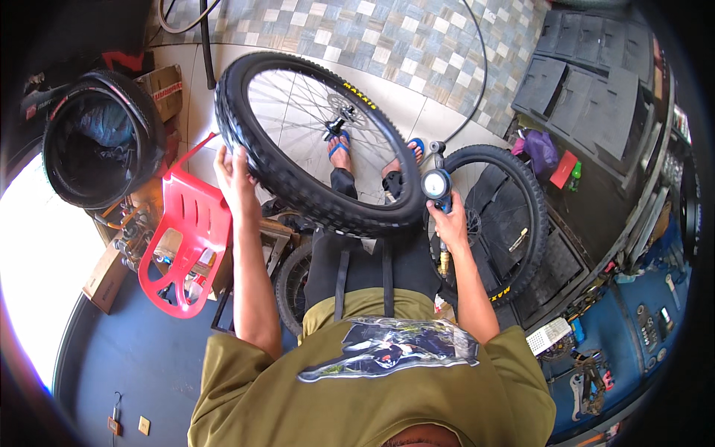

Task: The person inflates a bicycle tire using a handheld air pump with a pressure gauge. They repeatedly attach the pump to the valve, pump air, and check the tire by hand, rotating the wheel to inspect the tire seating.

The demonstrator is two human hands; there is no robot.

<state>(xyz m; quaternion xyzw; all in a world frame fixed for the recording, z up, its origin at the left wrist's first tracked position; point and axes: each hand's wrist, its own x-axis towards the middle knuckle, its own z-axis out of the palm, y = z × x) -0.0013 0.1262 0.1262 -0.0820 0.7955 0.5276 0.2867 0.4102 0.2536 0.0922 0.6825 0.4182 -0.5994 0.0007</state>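
A bicycle wheel (332, 124) with a black knobby tyre (298, 195) is tilted in front of my lap. Its spokes and hub show, and my sandalled feet are visible through it. My left hand (237, 182) lies against the outer tread at the wheel's left side, fingers stretched out along the rubber. On the other side my right hand (451, 222) is closed around a tyre inflator with a round dial gauge (435, 184), beside the tyre's right edge. A brass fitting (445, 261) hangs below that hand. Whether the inflator connects to the tyre's valve is hidden.
A second wheel (538, 216) lies to the right, and a red plastic chair (190, 223) stands left. Stacked tyres (100, 141) are at the far left. A black hose (482, 67) runs over the floor. Tools (588, 384) lie on a blue surface at lower right.
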